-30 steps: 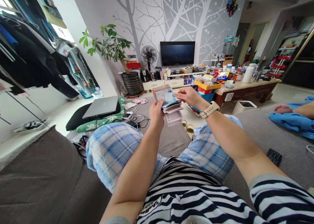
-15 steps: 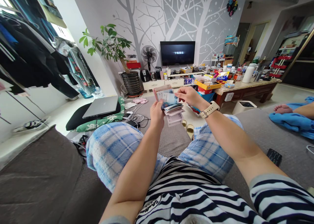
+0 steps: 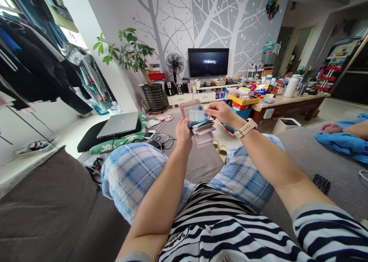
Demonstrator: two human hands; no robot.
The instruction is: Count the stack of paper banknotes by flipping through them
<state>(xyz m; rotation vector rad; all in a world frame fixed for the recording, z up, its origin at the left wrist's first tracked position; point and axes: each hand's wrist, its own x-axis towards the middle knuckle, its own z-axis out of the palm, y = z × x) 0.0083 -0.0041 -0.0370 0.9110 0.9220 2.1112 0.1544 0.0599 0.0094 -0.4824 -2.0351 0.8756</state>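
Note:
A stack of banknotes (image 3: 203, 128) is in my left hand (image 3: 184, 131), thumb over the near side and fingers behind. The notes are fanned and bent, pinkish ones standing at the top left and pale pink ones hanging below. My right hand (image 3: 220, 112), with a beige watch (image 3: 245, 128) on its wrist, pinches the top right edge of a bluish banknote (image 3: 198, 117) between thumb and fingers. Both hands are held close together above the gap between my knees. The hidden back of the stack keeps its full thickness from view.
To the left, a closed laptop (image 3: 118, 125) lies on a cushion beside tangled cables (image 3: 165, 137). A cluttered coffee table (image 3: 283, 103) and a waste bin (image 3: 286, 125) stand ahead right. A remote control (image 3: 321, 183) is on the sofa, and another person's foot (image 3: 331, 127) shows at far right.
The bluish banknote between my hands has shifted slightly, and the fanned notes sit a little differently. My arms stay almost in the same place.

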